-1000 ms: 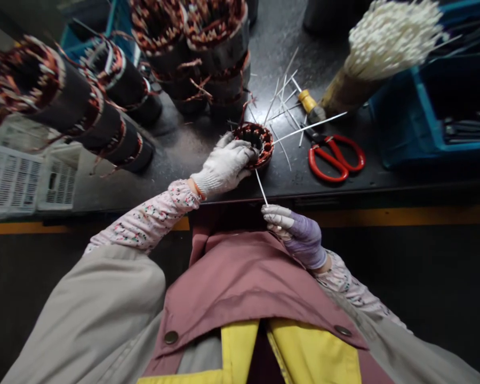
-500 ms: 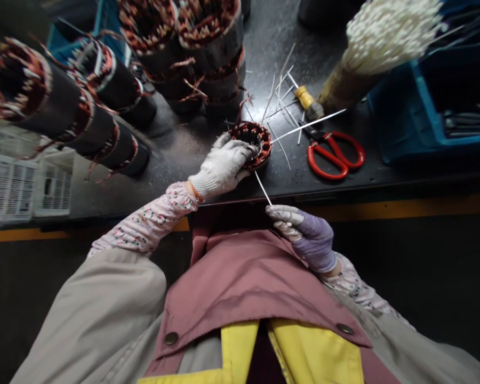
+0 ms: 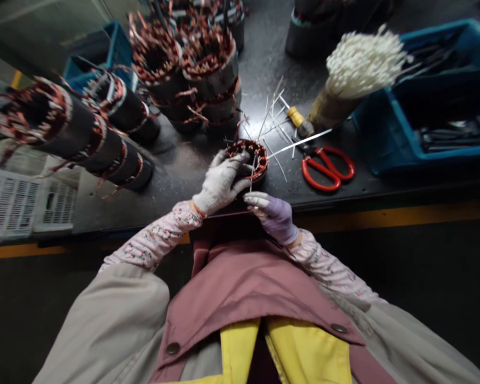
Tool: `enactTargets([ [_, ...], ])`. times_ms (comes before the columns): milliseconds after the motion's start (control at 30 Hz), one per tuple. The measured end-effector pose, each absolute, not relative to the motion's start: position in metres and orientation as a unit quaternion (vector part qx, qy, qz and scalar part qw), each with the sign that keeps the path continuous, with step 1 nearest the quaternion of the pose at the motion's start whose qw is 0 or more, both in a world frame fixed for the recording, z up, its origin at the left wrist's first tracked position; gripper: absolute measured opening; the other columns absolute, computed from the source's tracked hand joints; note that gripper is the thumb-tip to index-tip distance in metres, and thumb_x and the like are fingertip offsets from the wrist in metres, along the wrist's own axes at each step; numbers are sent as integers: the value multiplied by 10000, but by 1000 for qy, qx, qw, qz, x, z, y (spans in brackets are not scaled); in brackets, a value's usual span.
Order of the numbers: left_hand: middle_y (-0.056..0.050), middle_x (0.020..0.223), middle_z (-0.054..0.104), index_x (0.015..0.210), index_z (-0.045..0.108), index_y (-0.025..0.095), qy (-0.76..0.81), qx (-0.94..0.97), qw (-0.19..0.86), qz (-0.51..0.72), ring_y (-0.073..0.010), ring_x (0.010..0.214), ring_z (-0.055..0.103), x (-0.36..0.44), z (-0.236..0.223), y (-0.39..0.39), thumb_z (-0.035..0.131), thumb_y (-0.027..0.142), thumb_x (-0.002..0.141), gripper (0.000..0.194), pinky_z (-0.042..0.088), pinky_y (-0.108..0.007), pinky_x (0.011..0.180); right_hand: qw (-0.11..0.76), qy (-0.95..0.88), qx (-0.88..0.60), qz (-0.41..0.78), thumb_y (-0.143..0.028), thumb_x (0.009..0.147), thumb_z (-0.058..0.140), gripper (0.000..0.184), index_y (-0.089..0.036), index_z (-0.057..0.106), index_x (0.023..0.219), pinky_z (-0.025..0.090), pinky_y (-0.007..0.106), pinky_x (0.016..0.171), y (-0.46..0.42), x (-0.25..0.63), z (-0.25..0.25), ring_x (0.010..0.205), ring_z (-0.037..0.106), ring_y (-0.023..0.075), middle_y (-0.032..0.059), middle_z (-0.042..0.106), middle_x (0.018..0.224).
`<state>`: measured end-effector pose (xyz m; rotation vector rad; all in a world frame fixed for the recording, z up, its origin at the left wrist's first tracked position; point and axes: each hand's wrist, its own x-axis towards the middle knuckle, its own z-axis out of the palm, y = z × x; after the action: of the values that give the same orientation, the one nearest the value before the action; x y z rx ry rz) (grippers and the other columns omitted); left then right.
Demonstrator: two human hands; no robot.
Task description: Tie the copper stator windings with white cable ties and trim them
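Note:
At the bench's front edge sits a motor stator with copper windings round its ring. My left hand, in a white knit glove, grips its left side, fingers over the rim and thumb towards the front. In a purple and white glove, my right hand is just below the stator, its fingertips pinched on a thin white cord. That cord runs upward across the stator's front rim. Another white strand sticks out from the right side of the windings.
Red-handled scissors, a yellow-handled tool and loose white strands lie to the right. Behind them stand a bundle of white cords and a blue bin. Stacked stators rise at the back, more at left beside white crates.
My right hand has moved left and up, close to the stator, and its cord now crosses the front rim. My left hand stays on the stator, fingers slightly shifted. The view has tilted.

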<state>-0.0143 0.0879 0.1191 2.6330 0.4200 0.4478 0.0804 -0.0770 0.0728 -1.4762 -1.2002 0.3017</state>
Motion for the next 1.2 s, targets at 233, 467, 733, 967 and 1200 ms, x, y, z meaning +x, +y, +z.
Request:
enactTargets([
  [233, -46, 1046, 763, 1075, 686, 216, 168, 920, 256, 244, -210, 1111, 671, -18, 107, 78, 580, 313, 911, 218, 288, -510, 1215, 573, -408, -688, 177, -318, 796, 727, 125, -194, 715, 802, 575, 257, 697, -73, 92, 109, 698, 693, 143, 18, 741, 774],
  [467, -53, 1073, 759, 1056, 696, 214, 134, 932, 227, 247, -191, 1085, 689, -19, 105, 82, 536, 312, 939, 222, 320, -472, 1200, 509, -411, -735, 181, -379, 784, 709, 204, -186, 718, 720, 520, 259, 633, -53, 99, 116, 627, 645, 146, 24, 718, 692],
  [733, -52, 1095, 753, 1053, 689, 224, 135, 940, 219, 224, -185, 1104, 682, -19, 103, 82, 512, 326, 956, 226, 350, -453, 1178, 492, -414, -744, 183, -397, 773, 708, 216, -188, 727, 722, 491, 258, 603, -59, 98, 121, 599, 628, 144, 20, 718, 680],
  [967, -48, 1088, 753, 1073, 682, 225, 126, 942, 208, 230, -169, 1089, 687, -19, 100, 84, 470, 297, 965, 248, 340, -443, 1181, 385, -472, -783, 124, -543, 852, 600, 410, -181, 690, 684, 403, 274, 552, -38, 111, 102, 571, 593, 152, 47, 687, 634],
  [1200, -52, 1068, 760, 1104, 695, 220, 130, 945, 205, 218, -193, 1084, 687, -19, 108, 87, 543, 333, 936, 253, 402, -421, 1140, 244, -664, -706, 26, -405, 922, 459, 370, -171, 613, 680, 226, 308, 493, -65, 111, 134, 493, 476, 137, 76, 605, 602],
])
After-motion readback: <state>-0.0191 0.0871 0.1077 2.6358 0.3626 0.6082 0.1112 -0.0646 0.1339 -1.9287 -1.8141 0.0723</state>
